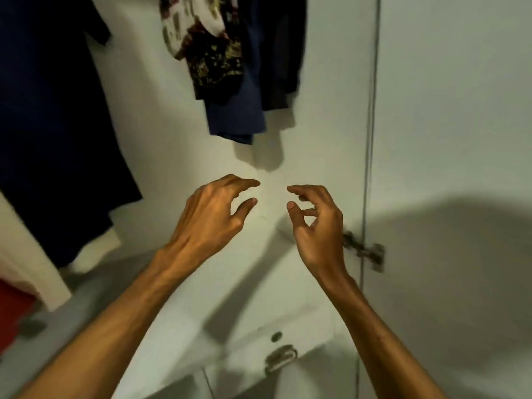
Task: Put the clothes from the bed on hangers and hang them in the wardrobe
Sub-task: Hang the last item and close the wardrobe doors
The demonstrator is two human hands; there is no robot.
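Both hands empty: left hand (214, 214) and right hand (316, 226) are held below the hung patterned garment (207, 47), fingers (244, 184) loosely spread, nothing gripped. Dark navy garment (51, 110) is seen left of it. Judged: hanging step finished. Bed not visible.

Two empty hands (213, 214) (313, 223), about five hanging garments (236, 110), one hinge (365, 250).
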